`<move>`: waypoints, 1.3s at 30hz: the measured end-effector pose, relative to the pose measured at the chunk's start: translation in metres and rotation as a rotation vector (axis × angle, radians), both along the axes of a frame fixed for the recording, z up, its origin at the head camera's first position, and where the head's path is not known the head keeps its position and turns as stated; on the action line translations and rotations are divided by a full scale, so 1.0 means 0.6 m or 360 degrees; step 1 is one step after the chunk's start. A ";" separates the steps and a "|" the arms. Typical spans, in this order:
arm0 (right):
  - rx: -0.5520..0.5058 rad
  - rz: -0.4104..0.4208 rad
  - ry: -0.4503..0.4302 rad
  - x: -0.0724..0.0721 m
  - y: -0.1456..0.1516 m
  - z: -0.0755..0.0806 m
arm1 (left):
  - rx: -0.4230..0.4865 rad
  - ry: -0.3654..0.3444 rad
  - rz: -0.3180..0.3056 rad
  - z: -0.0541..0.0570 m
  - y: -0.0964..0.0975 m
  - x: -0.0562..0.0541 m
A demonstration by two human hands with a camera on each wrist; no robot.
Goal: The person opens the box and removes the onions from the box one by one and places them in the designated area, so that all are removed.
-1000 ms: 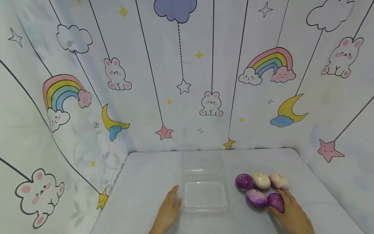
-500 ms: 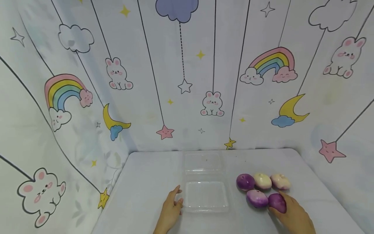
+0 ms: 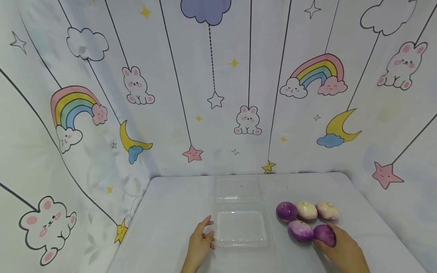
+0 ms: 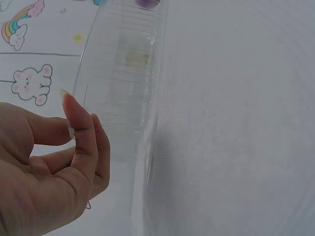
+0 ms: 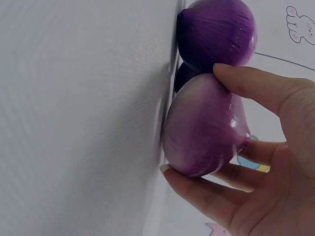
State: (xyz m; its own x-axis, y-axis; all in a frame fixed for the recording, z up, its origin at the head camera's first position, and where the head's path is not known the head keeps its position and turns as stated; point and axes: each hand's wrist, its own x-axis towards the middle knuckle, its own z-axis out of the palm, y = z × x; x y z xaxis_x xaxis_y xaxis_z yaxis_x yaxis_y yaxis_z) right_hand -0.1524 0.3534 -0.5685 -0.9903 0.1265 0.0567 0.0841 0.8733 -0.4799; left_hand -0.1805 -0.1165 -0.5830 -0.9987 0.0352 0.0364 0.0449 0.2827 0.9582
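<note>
My right hand (image 3: 345, 246) grips a purple onion (image 3: 325, 235) at the front right of a group. In the right wrist view the thumb lies on one side of that onion (image 5: 204, 128) and the fingers on the other; it sits close to the white surface. A darker purple onion (image 5: 219, 32) touches it there. A clear plastic container (image 3: 241, 227) lies with its lid (image 3: 237, 189) folded open behind it. Beside its left edge is my left hand (image 3: 198, 244); in the left wrist view thumb and finger pinch the rim of the container (image 4: 115, 83).
Behind and left of the held onion are a purple-and-white onion (image 3: 300, 230), a dark purple one (image 3: 286, 211) and two pale ones, including a far-right onion (image 3: 327, 211). A patterned cloth (image 3: 218, 129) hangs behind the white table (image 3: 164, 212).
My left hand has moved slightly right, closer to the container's edge, its fingers more curled. My right hand's fingers have shifted a little around the purple onion, which stays almost in place.
</note>
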 end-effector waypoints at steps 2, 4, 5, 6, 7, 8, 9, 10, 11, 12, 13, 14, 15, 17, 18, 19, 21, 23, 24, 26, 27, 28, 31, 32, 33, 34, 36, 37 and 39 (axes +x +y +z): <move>-0.0004 -0.0010 0.0006 0.001 -0.001 0.003 | 0.0011 -0.0001 -0.0002 0.000 0.000 -0.001; -0.0004 -0.0025 0.0002 0.003 -0.002 0.007 | 0.0011 0.0006 0.0001 0.000 0.000 -0.001; -0.0007 -0.0031 0.0004 0.004 -0.002 0.009 | 0.0013 0.0005 0.0002 0.000 0.000 -0.001; -0.0005 -0.0039 0.0005 0.005 -0.003 0.011 | 0.0009 0.0006 0.0005 0.000 0.000 -0.001; -0.0003 -0.0046 0.0010 0.005 -0.003 0.012 | 0.0005 0.0005 0.0008 0.000 0.000 -0.001; 0.0000 -0.0051 0.0015 0.006 -0.003 0.014 | 0.0004 0.0005 0.0010 0.000 0.000 0.000; 0.0004 -0.0055 0.0027 0.006 -0.002 0.014 | 0.0004 0.0003 0.0012 0.000 0.000 0.000; 0.0006 -0.0057 0.0043 0.007 -0.002 0.015 | 0.0003 0.0002 0.0012 0.000 0.000 0.000; 0.0009 -0.0058 0.0060 0.007 -0.002 0.015 | 0.0000 -0.0001 0.0012 0.001 0.000 0.001; 0.0013 -0.0058 0.0076 0.008 -0.001 0.015 | -0.0003 -0.0004 0.0012 0.001 0.000 0.001; 0.0014 -0.0058 0.0087 0.008 -0.001 0.015 | -0.0006 -0.0006 0.0013 0.001 0.000 0.002; 0.0015 -0.0059 0.0100 0.009 -0.001 0.015 | -0.0007 -0.0008 0.0012 0.001 0.001 0.002; 0.0016 -0.0060 0.0108 0.009 0.000 0.015 | -0.0009 -0.0009 0.0011 0.002 0.001 0.002; 0.0015 -0.0061 0.0118 0.009 0.000 0.016 | -0.0010 -0.0009 0.0010 0.002 0.001 0.002; 0.0018 -0.0063 0.0116 0.009 -0.001 0.017 | -0.0011 -0.0010 0.0009 0.002 0.001 0.002; 0.0016 -0.0068 0.0113 0.009 -0.001 0.019 | -0.0008 -0.0008 0.0008 0.002 0.001 0.001; 0.0008 -0.0080 0.0107 0.010 -0.003 0.023 | 0.0003 -0.0007 0.0008 0.002 0.001 0.000; 0.0006 -0.0092 0.0101 0.009 -0.006 0.029 | 0.0014 -0.0005 0.0008 0.002 0.001 0.000; 0.0004 -0.0094 0.0095 0.009 -0.007 0.032 | 0.0022 -0.0003 0.0008 0.001 0.001 -0.001; 0.0000 -0.0107 0.0104 0.008 -0.010 0.037 | 0.0038 0.0001 0.0010 0.001 0.001 -0.002; 0.0003 -0.0112 0.0109 0.008 -0.012 0.039 | 0.0042 0.0005 0.0011 0.000 0.001 -0.002; 0.0001 -0.0114 0.0119 0.008 -0.013 0.040 | 0.0049 0.0006 0.0011 0.000 0.001 -0.002; -0.0007 -0.0125 0.0158 0.009 -0.018 0.043 | 0.0060 0.0006 0.0015 -0.002 0.001 -0.002; -0.0010 -0.0123 0.0172 0.009 -0.020 0.044 | 0.0063 0.0005 0.0017 -0.002 0.001 -0.002; -0.0019 -0.0121 0.0187 0.010 -0.022 0.045 | 0.0070 0.0003 0.0017 -0.002 0.002 -0.002; -0.0025 -0.0116 0.0207 0.010 -0.023 0.046 | 0.0072 0.0001 0.0020 -0.002 0.002 -0.002; -0.0035 -0.0104 0.0232 0.010 -0.027 0.050 | 0.0075 -0.0002 0.0023 -0.001 0.002 -0.002; -0.0043 -0.0098 0.0254 0.010 -0.029 0.051 | 0.0079 -0.0001 0.0024 -0.001 0.002 -0.002; -0.0048 -0.0089 0.0286 0.010 -0.032 0.053 | 0.0078 0.0001 0.0023 0.000 0.002 -0.002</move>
State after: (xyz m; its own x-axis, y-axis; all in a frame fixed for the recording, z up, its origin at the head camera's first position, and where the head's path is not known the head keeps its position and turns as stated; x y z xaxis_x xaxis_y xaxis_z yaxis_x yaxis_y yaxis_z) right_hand -0.1462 0.3345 -0.5366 -0.9559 0.1857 0.2276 0.0427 0.8545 -0.5177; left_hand -0.1820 -0.1151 -0.5830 -0.9991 0.0188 0.0383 0.0417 0.2363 0.9708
